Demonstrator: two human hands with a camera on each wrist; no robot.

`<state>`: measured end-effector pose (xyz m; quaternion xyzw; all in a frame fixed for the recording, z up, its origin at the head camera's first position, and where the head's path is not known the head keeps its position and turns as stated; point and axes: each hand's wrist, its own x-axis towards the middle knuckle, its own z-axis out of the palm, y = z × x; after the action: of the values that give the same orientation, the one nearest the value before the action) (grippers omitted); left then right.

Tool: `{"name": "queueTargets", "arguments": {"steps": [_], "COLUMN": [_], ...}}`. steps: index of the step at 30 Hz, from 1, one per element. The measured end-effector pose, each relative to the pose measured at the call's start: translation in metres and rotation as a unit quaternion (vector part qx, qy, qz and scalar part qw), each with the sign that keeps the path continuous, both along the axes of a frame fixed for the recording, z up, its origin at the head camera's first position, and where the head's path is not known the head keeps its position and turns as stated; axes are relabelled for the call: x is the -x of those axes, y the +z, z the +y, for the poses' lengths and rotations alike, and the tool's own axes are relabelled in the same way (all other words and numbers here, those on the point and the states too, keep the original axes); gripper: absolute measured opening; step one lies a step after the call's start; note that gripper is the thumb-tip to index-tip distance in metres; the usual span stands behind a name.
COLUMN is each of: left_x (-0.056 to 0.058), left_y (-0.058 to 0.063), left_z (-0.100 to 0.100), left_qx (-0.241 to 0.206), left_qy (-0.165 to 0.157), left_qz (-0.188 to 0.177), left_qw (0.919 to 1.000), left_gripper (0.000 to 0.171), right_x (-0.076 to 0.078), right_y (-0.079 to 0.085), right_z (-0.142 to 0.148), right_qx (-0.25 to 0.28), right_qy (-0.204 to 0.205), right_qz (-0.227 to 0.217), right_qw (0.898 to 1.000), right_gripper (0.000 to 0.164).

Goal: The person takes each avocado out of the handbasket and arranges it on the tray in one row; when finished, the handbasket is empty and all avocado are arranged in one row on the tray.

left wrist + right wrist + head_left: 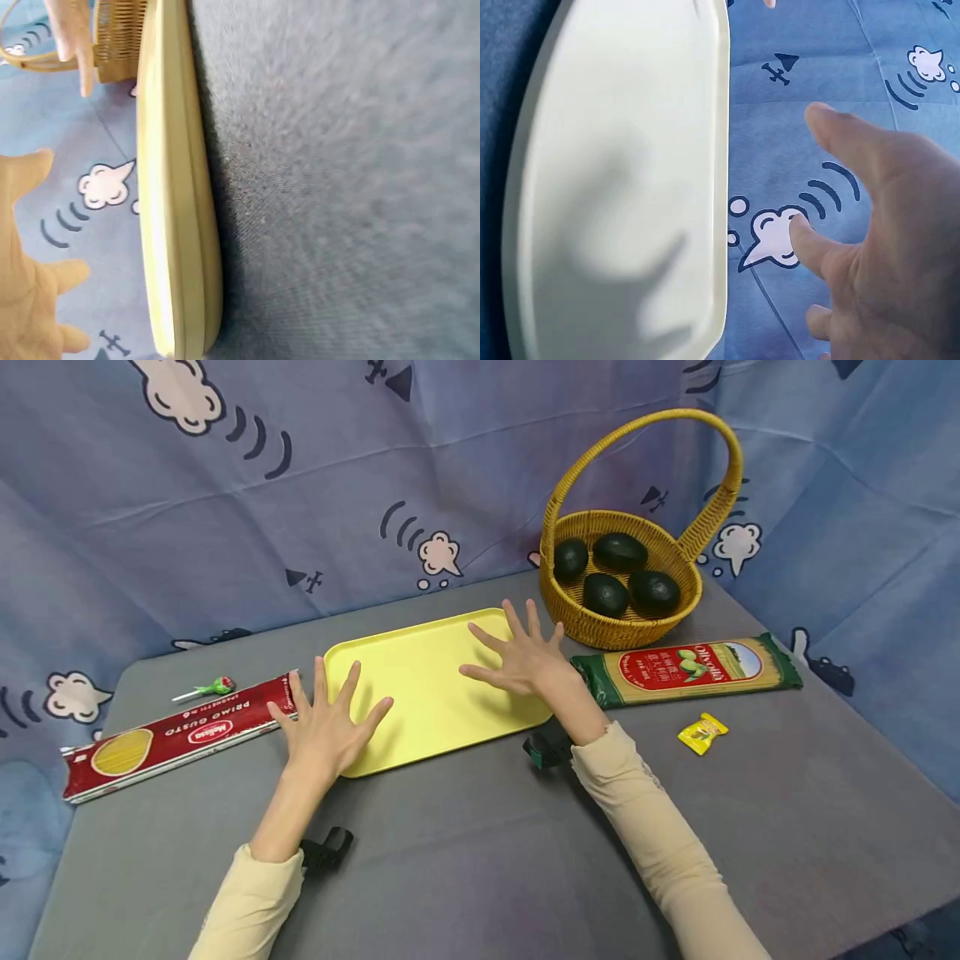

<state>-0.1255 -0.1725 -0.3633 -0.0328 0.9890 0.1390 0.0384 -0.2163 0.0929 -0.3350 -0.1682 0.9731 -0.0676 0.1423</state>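
A yellow rectangular tray (420, 685) lies on the grey table; its side rim (176, 225) shows in the left wrist view. My left hand (322, 735), fingers spread, hovers by the tray's left end, close to a red spaghetti pack (180, 739). Over the tray's right part my right hand (525, 660) is also spread, holding nothing, and its shadow falls on the tray surface (622, 187) in the right wrist view. Just right of that hand lies a green-ended Olivoilà pasta pack (690, 670).
A yellow woven basket (592, 631) with a tall handle stands at the back right, with several dark avocados (606, 595) inside. A green-wrapped lollipop (217, 686) lies behind the red pack. Front right is a small yellow wrapped candy (702, 733). Patterned blue cloth (360, 468) hangs behind the table.
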Motion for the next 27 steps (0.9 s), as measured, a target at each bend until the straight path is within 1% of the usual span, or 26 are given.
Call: {"name": "queueTargets", "arguments": {"steps": [5,7,9,11,13,15,17,19,21,24,27], "left_x": [-0.015,-0.020,-0.023,-0.024,-0.024,-0.023,-0.022,-0.021,-0.020,-0.019,-0.018], "left_y": [0.002,0.003,0.005,0.005,0.004,0.002,0.000,-0.001,-0.002,-0.004,-0.007], "left_z": [-0.009,-0.014,-0.020,-0.026,-0.031,-0.036,-0.041,-0.045,-0.049,-0.053,-0.056], "left_qx": [-0.029,-0.052,-0.077,-0.101,-0.128,-0.147,-0.162,-0.166,-0.166,-0.165,-0.164], "left_qy": [-0.030,-0.049,-0.075,-0.112,-0.152,-0.195,-0.227,-0.252,-0.267,-0.279,-0.282], "left_qz": [0.006,-0.002,-0.016,-0.032,-0.040,-0.038,-0.034,-0.032,-0.034,-0.036,-0.024], "left_qw": [0.9991,0.9975,0.9941,0.9881,0.9792,0.9691,0.9598,0.9530,0.9487,0.9454,0.9450], "left_gripper": [0.087,0.087,0.085,0.081,0.076,0.071,0.067,0.063,0.059,0.051,0.045], "right_x": [-0.006,-0.009,-0.012,-0.016,-0.019,-0.022,-0.024,-0.025,-0.026,-0.026,-0.027], "right_y": [0.001,0.001,0.002,0.002,0.002,0.000,-0.002,-0.002,0.000,0.004,0.009], "right_z": [0.006,0.008,0.011,0.016,0.022,0.027,0.032,0.038,0.045,0.057,0.070], "right_qx": [0.002,0.002,0.008,0.018,0.035,0.058,0.085,0.122,0.163,0.227,0.278], "right_qy": [0.010,0.015,0.019,0.024,0.028,0.036,0.048,0.055,0.061,0.063,0.066], "right_qz": [0.013,0.021,0.029,0.037,0.043,0.047,0.049,0.041,0.030,0.011,-0.004], "right_qw": [1.000,1.000,0.999,0.999,0.998,0.997,0.994,0.990,0.984,0.972,0.958], "right_gripper": [0.076,0.075,0.075,0.074,0.074,0.073,0.072,0.070,0.067,0.065,0.063]}}
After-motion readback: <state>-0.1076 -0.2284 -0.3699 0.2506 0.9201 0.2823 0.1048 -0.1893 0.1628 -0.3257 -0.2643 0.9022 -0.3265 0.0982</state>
